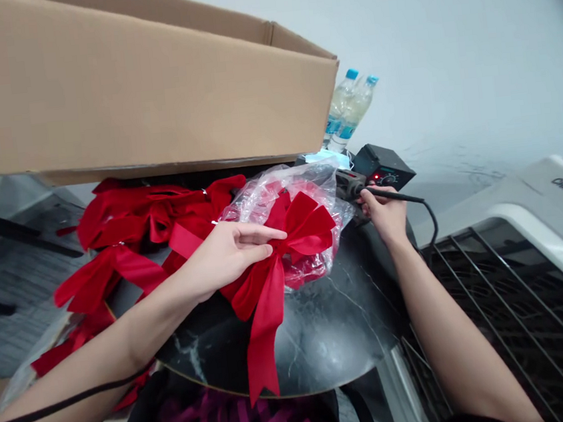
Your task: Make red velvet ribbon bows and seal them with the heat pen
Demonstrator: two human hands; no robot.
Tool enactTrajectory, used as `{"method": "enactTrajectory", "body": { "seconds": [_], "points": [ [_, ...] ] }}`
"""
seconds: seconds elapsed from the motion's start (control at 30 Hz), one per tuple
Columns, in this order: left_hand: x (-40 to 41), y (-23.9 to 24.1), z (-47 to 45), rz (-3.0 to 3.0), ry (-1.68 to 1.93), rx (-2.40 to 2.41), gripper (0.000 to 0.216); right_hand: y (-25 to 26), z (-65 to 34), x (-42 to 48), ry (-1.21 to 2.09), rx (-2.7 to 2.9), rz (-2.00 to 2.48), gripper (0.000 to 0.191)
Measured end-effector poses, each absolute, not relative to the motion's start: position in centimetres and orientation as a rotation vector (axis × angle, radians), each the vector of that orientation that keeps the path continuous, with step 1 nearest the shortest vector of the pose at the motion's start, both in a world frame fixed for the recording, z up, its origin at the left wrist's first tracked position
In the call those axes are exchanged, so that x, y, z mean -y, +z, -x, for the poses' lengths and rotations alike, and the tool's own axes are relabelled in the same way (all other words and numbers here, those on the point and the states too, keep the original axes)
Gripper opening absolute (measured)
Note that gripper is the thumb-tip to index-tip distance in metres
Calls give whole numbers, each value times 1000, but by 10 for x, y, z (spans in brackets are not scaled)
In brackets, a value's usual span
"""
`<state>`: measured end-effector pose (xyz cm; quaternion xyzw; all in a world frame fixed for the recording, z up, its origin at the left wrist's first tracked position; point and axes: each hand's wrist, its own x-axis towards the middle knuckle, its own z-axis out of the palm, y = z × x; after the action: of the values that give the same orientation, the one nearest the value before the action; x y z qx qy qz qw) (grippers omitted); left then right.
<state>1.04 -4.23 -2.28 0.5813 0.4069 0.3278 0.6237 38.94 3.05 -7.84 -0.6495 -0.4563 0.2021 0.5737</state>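
My left hand (250,248) pinches a red velvet bow (308,225) near its centre, thumb and fingers closed on it. One long ribbon tail of that bow hangs over the table's front edge. Behind and under the bow lies a crinkled clear plastic bag (254,190) with red material inside. Off to the right, my right hand (383,212) is closed around the corded handle of a soldering iron (367,192). The iron's front end sits at a dark stand (349,180), and its tip is hidden. Next to it stands a black control box (385,166) with a lit red light and a dial.
Several red bows (156,214) are heaped on the left of the round black marbled table (320,341). A large open cardboard box (147,84) rises at the back. Water bottles (351,106) and a blue mask (329,159) are beside it. A white heater (529,225) with a grille stands right.
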Motion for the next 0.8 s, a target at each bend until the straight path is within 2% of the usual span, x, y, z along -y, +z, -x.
{"method": "enactTrajectory", "body": {
  "seconds": [0.27,0.43,0.6,0.7,0.8],
  "points": [
    [70,-2,7,-1186,734,-823,32,-70,-374,-22,750,918,1608,40],
    [95,5,35,-1068,817,-870,43,-57,-369,32,934,985,1706,29],
    [127,-2,133,-855,1111,-1160,59,-50,-373,101,1109,1203,1742,35],
    [147,-23,213,-743,1282,-1433,48,-44,-371,115,1145,1484,1645,23],
    [160,-65,279,-664,1291,-1596,41,-29,-349,112,1003,1668,1554,18]
  ]
}}
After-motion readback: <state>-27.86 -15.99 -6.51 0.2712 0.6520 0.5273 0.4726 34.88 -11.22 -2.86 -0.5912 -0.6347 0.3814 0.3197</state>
